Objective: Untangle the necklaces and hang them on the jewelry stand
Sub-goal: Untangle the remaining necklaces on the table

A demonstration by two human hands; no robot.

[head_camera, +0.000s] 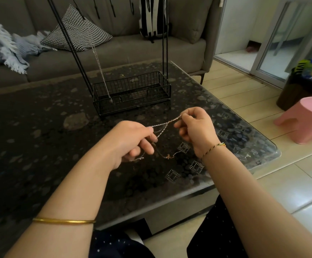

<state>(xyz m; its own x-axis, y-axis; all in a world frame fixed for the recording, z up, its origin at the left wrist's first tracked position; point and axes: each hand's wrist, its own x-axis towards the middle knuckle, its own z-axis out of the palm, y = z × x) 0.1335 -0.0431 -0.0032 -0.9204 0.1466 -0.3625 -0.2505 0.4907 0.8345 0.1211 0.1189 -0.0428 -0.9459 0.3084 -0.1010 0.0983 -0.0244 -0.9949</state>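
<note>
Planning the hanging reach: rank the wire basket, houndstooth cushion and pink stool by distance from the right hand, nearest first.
1. wire basket: just ahead-left of the right hand, on the table.
2. pink stool: rightward, on the floor.
3. houndstooth cushion: far back-left, on the sofa.

I see the jewelry stand (131, 90) on the table (40, 146), behind my two hands, with a sofa (133, 51) behind the table. One necklace (99, 64) hangs from the stand into its basket. A stool (305, 118) sits on the floor right of the table.
</note>
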